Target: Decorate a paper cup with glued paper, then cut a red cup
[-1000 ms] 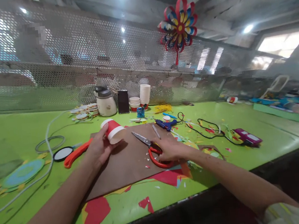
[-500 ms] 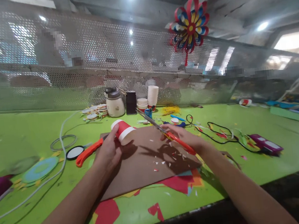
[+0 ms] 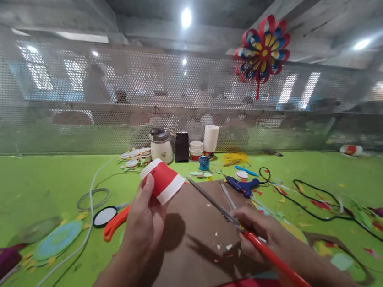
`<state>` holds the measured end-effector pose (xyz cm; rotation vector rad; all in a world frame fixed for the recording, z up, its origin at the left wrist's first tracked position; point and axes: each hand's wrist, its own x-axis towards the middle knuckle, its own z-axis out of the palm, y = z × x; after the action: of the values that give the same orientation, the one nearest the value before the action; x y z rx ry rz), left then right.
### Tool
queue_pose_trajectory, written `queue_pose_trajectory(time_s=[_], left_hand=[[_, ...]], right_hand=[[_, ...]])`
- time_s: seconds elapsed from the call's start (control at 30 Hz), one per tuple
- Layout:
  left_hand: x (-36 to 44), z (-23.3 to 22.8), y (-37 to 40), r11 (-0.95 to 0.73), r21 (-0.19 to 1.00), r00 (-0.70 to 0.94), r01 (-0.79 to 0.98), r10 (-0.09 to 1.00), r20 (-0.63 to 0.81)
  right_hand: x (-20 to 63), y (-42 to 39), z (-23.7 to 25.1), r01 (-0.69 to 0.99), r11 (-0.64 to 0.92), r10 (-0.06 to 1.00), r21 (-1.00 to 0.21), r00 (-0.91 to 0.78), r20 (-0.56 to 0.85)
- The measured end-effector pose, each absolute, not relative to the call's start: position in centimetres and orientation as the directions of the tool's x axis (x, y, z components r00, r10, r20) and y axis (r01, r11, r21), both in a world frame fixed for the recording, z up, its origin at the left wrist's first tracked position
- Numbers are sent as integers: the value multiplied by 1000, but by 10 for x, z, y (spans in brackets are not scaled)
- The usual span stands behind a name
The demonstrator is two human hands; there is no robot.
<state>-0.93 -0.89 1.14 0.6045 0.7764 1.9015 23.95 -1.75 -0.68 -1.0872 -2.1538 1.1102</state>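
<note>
Left hand [image 3: 144, 222] grips a red paper cup [image 3: 163, 181]; right hand [image 3: 257, 232] clasps red-handled scissors [image 3: 227, 215].

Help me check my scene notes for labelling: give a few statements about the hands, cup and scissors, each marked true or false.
1. The left hand holds a red and white paper cup. True.
2. The right hand holds a glue gun. False: it holds red-handled scissors; the blue glue gun lies on the table.
3. The cup stands upright on the brown sheet. False: it is lifted and tilted.
4. A paper pinwheel hangs on the mesh wall. True.
</note>
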Motion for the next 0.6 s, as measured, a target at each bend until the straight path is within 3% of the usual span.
queue_pose_trajectory(time_s=[0.2, 0.4, 0.6], left_hand=[[-9, 11, -12, -307, 756, -406, -578, 912, 60], [-9, 15, -14, -355, 658, -385, -664, 917, 106], [-7, 20, -15, -407, 593, -402, -695, 903, 149]], right_hand=[[240, -27, -5, 274, 296, 781, -915, -621, 67], [242, -30, 4, 309, 329, 710, -892, -704, 19], [238, -36, 4, 322, 371, 704, -871, -709, 38]])
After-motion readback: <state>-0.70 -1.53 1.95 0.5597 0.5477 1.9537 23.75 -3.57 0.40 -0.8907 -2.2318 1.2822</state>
